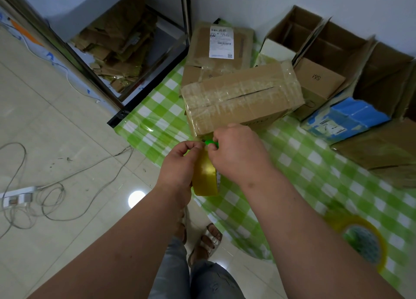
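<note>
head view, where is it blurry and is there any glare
Head view: motion blur smears the spare tape roll at lower right and the open boxes at right; a lamp reflection glares on the floor tiles; the held tape roll and taped box are fairly sharp.

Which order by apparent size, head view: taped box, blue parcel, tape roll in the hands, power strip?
1. taped box
2. blue parcel
3. tape roll and power strip look alike; the roll is nearer the camera and partly covered, so unranked.
</note>
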A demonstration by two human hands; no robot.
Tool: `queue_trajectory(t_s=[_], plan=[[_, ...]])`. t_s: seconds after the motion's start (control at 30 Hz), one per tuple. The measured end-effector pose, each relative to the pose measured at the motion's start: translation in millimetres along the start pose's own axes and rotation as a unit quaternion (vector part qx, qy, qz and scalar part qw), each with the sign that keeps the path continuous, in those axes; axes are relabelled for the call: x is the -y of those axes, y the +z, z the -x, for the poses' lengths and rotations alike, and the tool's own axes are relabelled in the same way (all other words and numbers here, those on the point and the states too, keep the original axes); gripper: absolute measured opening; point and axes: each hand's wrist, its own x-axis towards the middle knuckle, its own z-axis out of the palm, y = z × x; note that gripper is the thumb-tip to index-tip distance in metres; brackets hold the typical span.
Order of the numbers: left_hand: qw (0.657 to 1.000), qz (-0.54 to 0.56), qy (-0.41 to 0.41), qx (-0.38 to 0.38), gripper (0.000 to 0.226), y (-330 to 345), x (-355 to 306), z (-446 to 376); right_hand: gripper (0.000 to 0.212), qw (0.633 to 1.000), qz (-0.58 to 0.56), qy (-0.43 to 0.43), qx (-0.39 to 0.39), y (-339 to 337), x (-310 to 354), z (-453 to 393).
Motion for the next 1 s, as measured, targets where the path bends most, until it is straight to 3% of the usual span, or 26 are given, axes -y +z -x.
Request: queue_trajectory(t_s=[0.13, 0.37, 0.5, 0.7, 1.0], plan=[[1.0, -0.003, -0.001, -0.005, 0.019, -2, -2, 0, 0.02, 1.0, -0.007, -0.008, -0.007, 1, -5, 1], [0.991, -0.123, 0.037, -0.035, 0.03, -5, -6, -5, 0.021, 1.0, -0.012, 0.0, 0.013, -2, -15, 5], [0.986, -0.155, 0.049, -0.041, 0.018, -7, -11, -6, 0.019, 0.999, 0.014, 0.017, 0.027, -7, -26, 2], [0.989, -0.138, 0.027, -0.046, 0.021, -13, -12, -9, 0.022, 0.996, 0.024, 0.081, 0.0, -10, -54, 5], [0.971, -0.229, 0.05, -0.041, 0.022, -10, -7, -14, 0.028, 0.981, 0.062, 0.149, 0.105, 39, -79, 2]])
